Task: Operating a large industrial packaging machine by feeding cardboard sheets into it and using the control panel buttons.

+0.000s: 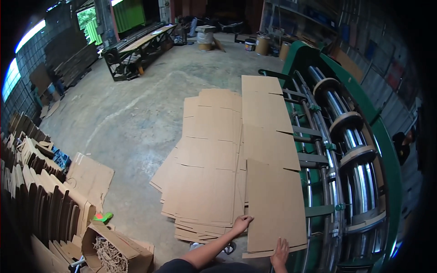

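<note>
A long slotted cardboard sheet lies along the left side of a green machine with steel rollers. Its near end is closest to me, and another sheet's edge shows just below it. My left hand is closed at the sheet's left edge, its fingertips pinching there. On the near edge rests my right hand, fingers stretched out over the board. Left of the sheet is a broad, uneven stack of slotted cardboard sheets, low over the floor.
Bundled cardboard strips stand at the left. An open carton of shredded scraps sits at lower left near a green and orange object. A long workbench and several drums are farther back on the concrete floor.
</note>
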`<action>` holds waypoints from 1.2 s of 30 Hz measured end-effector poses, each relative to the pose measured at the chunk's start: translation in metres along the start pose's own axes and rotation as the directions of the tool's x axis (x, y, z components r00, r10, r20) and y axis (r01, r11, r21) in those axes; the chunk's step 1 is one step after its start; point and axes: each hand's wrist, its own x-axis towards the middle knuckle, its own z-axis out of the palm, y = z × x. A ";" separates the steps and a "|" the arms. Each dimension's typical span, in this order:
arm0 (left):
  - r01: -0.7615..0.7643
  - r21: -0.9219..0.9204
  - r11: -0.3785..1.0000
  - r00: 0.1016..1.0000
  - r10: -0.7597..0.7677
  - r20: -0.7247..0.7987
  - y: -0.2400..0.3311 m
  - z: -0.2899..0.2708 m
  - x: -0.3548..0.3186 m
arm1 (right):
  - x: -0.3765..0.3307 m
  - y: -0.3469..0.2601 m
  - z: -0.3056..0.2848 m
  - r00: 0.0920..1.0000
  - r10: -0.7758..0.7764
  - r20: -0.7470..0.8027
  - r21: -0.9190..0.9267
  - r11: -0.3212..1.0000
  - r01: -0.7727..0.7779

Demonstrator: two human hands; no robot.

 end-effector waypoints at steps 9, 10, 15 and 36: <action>-0.436 -0.005 0.900 0.899 0.436 -0.028 0.175 -0.069 -0.117 | -0.024 -0.069 -0.013 0.964 0.179 0.194 0.632 0.729 -0.263; -0.459 0.021 0.888 0.885 0.459 -0.073 0.167 -0.076 -0.114 | -0.024 -0.072 -0.013 0.942 0.238 0.238 0.660 0.672 -0.336; 0.072 0.257 0.964 0.953 0.009 -0.302 0.045 -0.133 -0.085 | 0.008 -0.150 -0.081 0.824 0.525 0.215 0.962 0.030 -0.271; 0.232 0.855 0.463 0.922 -0.386 -0.041 -0.179 -0.320 -0.063 | -0.063 -0.038 0.148 0.368 0.226 0.902 0.370 0.038 -0.928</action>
